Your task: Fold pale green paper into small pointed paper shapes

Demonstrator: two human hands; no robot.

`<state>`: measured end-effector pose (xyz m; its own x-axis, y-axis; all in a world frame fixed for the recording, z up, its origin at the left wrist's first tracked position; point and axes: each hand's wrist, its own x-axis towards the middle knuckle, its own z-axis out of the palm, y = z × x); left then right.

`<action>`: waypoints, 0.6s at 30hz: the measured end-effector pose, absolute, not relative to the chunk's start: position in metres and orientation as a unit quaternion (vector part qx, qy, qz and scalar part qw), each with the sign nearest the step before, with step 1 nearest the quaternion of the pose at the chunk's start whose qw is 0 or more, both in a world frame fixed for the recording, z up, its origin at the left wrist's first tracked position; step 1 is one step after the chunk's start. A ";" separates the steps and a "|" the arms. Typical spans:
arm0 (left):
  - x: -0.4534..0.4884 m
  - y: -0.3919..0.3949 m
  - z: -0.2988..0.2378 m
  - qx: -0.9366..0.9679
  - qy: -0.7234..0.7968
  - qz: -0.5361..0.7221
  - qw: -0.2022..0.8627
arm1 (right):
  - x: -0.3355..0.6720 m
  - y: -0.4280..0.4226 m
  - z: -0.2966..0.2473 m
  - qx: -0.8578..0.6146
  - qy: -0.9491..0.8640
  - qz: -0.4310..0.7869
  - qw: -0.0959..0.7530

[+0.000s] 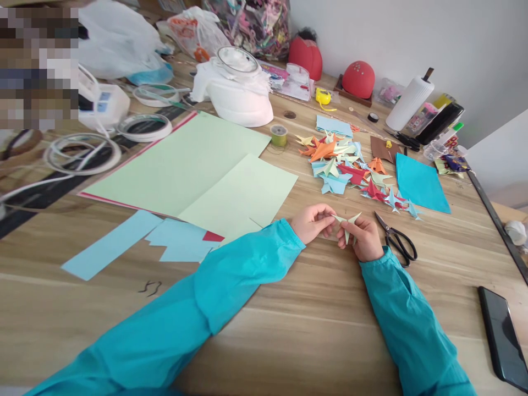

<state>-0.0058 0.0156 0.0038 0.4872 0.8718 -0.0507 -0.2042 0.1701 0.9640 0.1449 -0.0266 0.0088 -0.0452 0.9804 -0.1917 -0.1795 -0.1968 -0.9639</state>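
Observation:
Between my two hands is a small pale-green folded paper figure (347, 224) with several pointed ends. My left hand (314, 222) pinches the tip on its left side. The thumb and fingers of my right hand (364, 237) are closed on its right part and partly cover it. Black-handled scissors (399, 240) lie just right of my right hand. Beyond my hands spreads a pile of folded paper figures (344, 165) in orange, red, blue and green. Large pale-green sheets (243, 190) lie to the left, near my left sleeve.
Blue paper strips (113, 245) lie at the left front. Behind stand a spool of thread (279, 136), a yellow tape measure (323, 98) and red domes (358, 80). A turquoise sheet (423, 182) lies at the right, and a phone (504, 333) near the right edge. Cables and tape rolls (144, 127) crowd the left.

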 end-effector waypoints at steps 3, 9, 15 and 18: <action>-0.006 0.016 0.003 0.513 0.320 0.389 0.695 | 0.145 -0.027 0.008 -0.487 -0.414 0.591 0.491; -0.007 0.018 0.003 0.501 0.316 0.376 0.713 | 0.145 -0.026 0.007 -0.477 -0.415 0.596 0.494; -0.006 0.018 0.001 0.502 0.312 0.380 0.711 | 0.146 -0.026 0.006 -0.480 -0.409 0.596 0.497; -0.006 0.018 0.001 0.503 0.314 0.382 0.709 | 0.145 -0.026 0.006 -0.482 -0.411 0.596 0.494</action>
<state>-0.0061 0.0181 0.0009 0.5115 0.8571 -0.0608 -0.2261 0.2025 0.9528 0.1453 -0.0260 0.0060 -0.0471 0.9846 -0.1683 -0.1927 -0.1743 -0.9656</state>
